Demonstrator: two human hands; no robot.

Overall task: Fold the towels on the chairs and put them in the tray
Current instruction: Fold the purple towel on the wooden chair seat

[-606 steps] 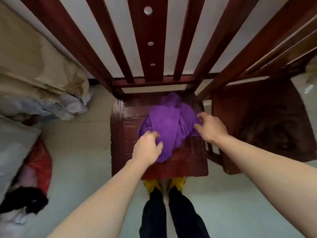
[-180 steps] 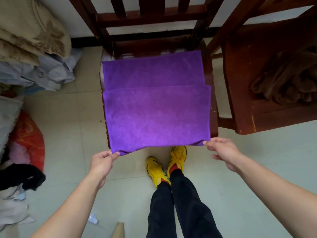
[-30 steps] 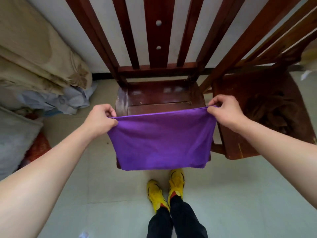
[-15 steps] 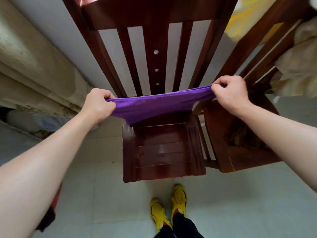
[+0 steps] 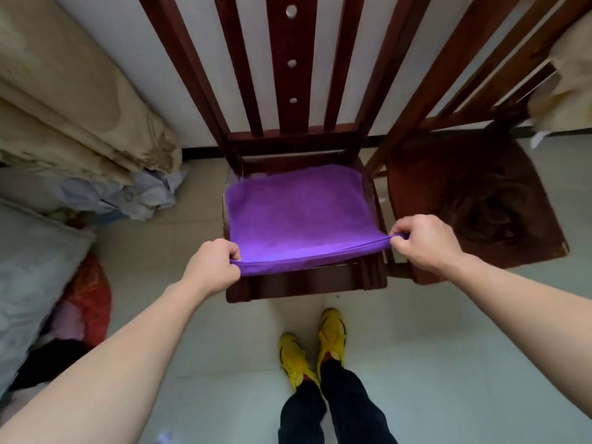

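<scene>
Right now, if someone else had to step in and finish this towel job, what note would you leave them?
Left hand pinches the near left corner of the purple towel; right hand pinches the near right corner.
The towel lies on the chair seat, near edge lifted, seemingly folded once already.
Brown towel sits crumpled on the right chair.
No tray in view.
Left to do: finish folding purple, fold brown, put both in the tray.

towel (image 5: 298,216) on left chair (image 5: 307,285); second chair (image 5: 474,200) just right.
</scene>
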